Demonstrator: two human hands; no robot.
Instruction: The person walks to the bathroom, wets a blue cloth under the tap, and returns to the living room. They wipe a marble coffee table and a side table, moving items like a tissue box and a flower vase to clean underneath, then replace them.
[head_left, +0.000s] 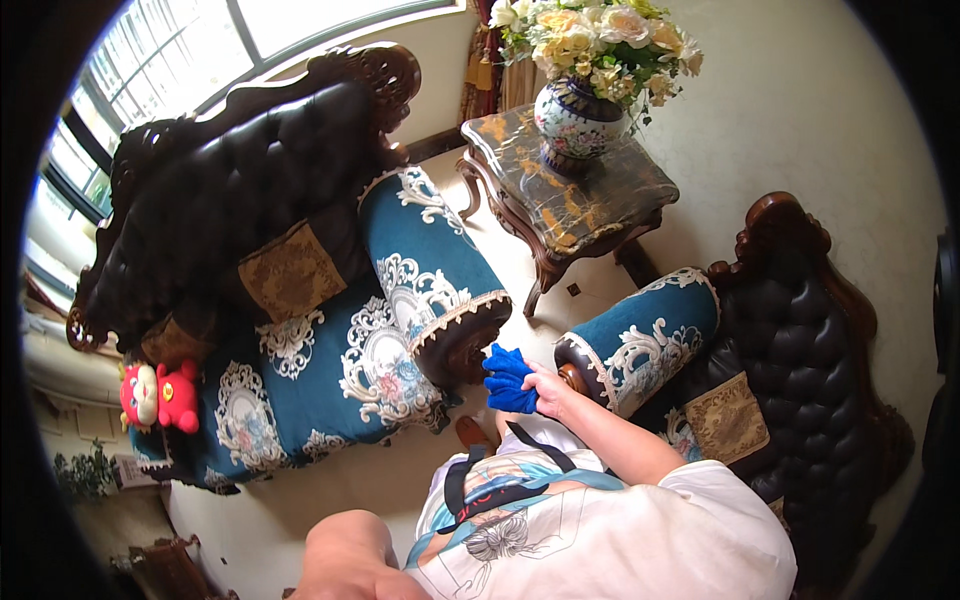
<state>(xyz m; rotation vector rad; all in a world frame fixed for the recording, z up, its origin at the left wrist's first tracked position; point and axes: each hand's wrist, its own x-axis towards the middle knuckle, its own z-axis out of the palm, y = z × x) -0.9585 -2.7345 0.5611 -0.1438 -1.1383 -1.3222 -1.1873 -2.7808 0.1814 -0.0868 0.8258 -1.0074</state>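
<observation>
My right hand grips a folded bright blue cloth, which fans out past the fingers. That arm stretches forward, with the cloth between the ends of two sofa arms. Beside the hand is the rolled arm of the right-hand seat, under a teal cover with white scroll pattern and tasselled trim. Beyond the cloth stands the teal-covered arm of the long sofa. My left hand is out of view; only part of a bent bare arm shows at the lower edge.
Ahead, a marble-topped side table bears a porcelain vase of flowers. The dark tufted leather sofa stands left, with a brown cushion and red plush toy. A tufted seat back rises at right.
</observation>
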